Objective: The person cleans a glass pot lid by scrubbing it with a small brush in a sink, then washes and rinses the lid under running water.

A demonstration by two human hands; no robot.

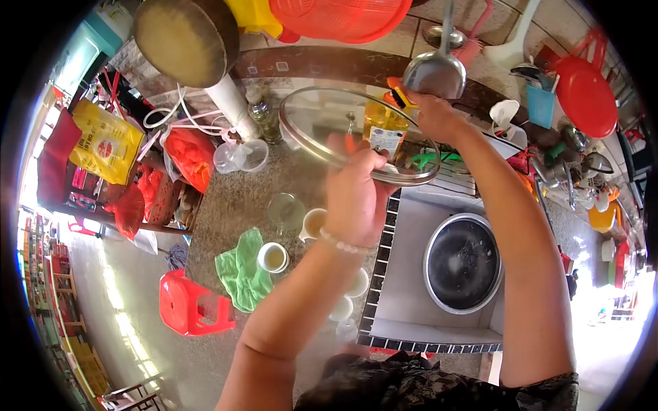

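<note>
Above speckled counter (pixel 236 192), round glass lid (pixel 346 113) (metal-rimmed, see-thru), in L hand (pixel 356 195)

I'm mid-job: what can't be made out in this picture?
Head view:
- Orange-and-black item: partly covered by the right hand, so its full shape is hidden.
- Bottle label: print too small, seen through the glass lid.
- Left hand: fingertips unclear at the lid.
- Red basket: cut off by the top edge.
</note>
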